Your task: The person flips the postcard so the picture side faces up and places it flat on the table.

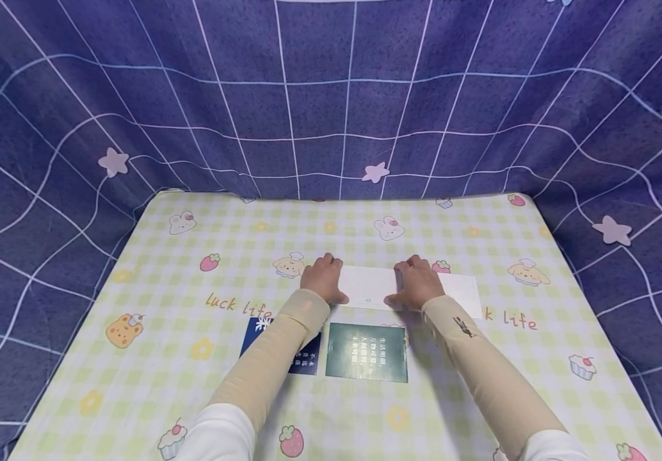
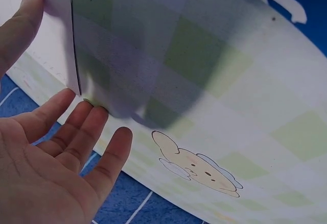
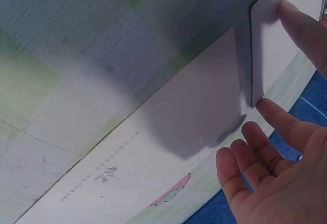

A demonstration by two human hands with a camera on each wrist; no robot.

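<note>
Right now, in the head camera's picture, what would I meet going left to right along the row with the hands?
Left hand, the white card held between both hands, right hand, then another white card.

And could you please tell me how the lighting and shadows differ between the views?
Head view: bright, a soft shadow beside the right sleeve; left wrist view: dimmer, a broad shadow on the tablecloth beside the held white card; right wrist view: also dim, shadow darkening part of the other white card.
</note>
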